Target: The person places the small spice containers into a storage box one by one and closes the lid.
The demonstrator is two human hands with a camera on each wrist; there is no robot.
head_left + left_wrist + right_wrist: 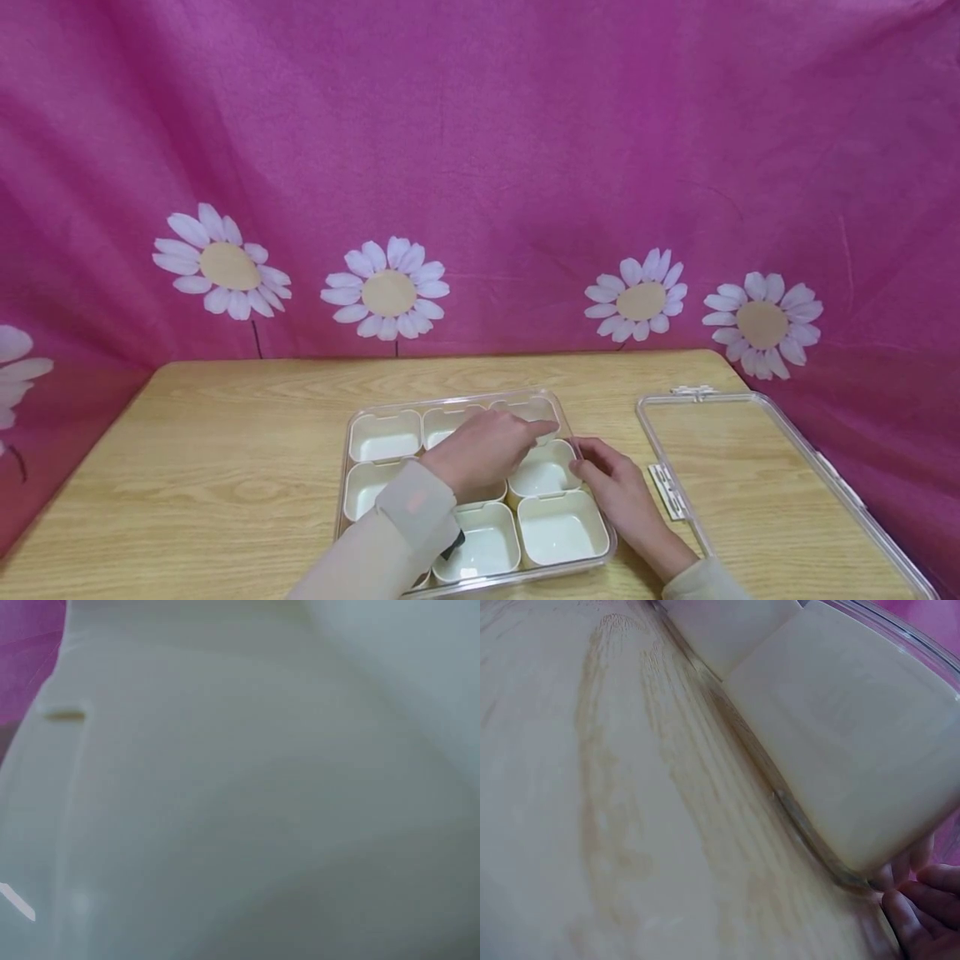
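Observation:
A clear plastic box (551, 572) holds several cream-white square cups, set in rows. My left hand (480, 450) reaches across the middle of the box. Its index finger stretches to the right over the back right cup (525, 407); the other fingers and most of the palm side are hidden. In the left wrist view, pale cup walls (187, 750) fill nearly everything, blurred. At the box's right side my right hand (618, 492) grips the wall near the middle right cup (543, 475). Its fingertips also show at the box's edge in the right wrist view.
Right of the box lies a clear lid (693, 517) with white clips (667, 492) on its rim. Both rest on a wood-grain table (195, 483). Behind hangs a magenta cloth (480, 167) with white flowers. A dark strap (453, 546) shows beneath the left sleeve.

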